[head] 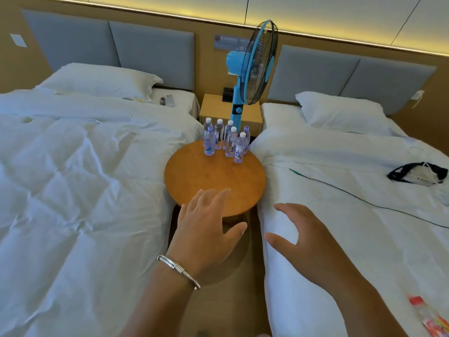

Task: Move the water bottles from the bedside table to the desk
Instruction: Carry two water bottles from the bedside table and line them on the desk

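Several small clear water bottles (227, 139) with white caps and purple labels stand upright in a cluster at the far edge of a round wooden table (213, 181) between two beds. My left hand (206, 229), with a silver bracelet on its wrist, reaches forward over the table's near edge, fingers straight and spread, holding nothing. My right hand (303, 242) is stretched out beside it over the right bed's edge, fingers relaxed and empty. Both hands are well short of the bottles. No desk is in view.
A blue standing fan (252, 69) rises behind the bottles in front of a square nightstand (218, 110). White beds (73, 178) flank the table closely. A black cable (364, 200) and a bag (418, 173) lie on the right bed, and a red-capped bottle (427, 314) at bottom right.
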